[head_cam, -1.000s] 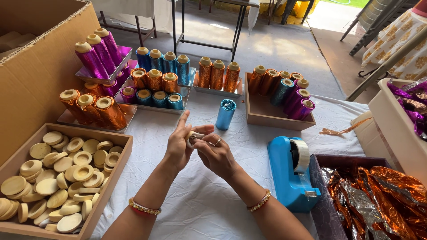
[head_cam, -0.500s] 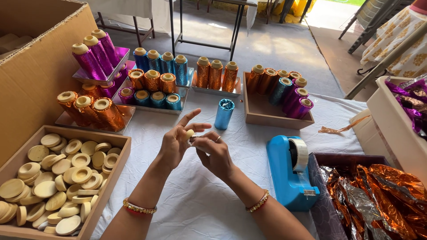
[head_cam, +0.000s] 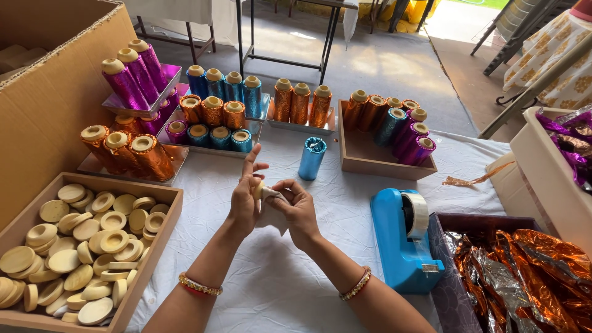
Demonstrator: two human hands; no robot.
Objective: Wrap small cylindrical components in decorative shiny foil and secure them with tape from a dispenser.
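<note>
Between both hands, over the white tablecloth point(head_cam: 290, 290), sits a small pale round piece point(head_cam: 259, 189). Left hand point(head_cam: 245, 200) pinches it at thumb and fingertips, index finger raised; right hand point(head_cam: 300, 209) grips it from the other side, fingers curled, along with what looks like a pale scrap hanging under it. No foil on this piece yet, as far as visible.

Just beyond the grip: one blue foil-wrapped cylinder point(head_cam: 311, 158) standing alone. Further beyond: trays of finished foil-wrapped spools point(head_cam: 213, 111) in purple, orange, blue. Left of the grip: wooden box of bare discs point(head_cam: 80, 246), still full. Right: blue tape dispenser point(head_cam: 404, 237), then a bin of orange foil sheets point(head_cam: 524, 271).

Judgement: many done, plenty left.
</note>
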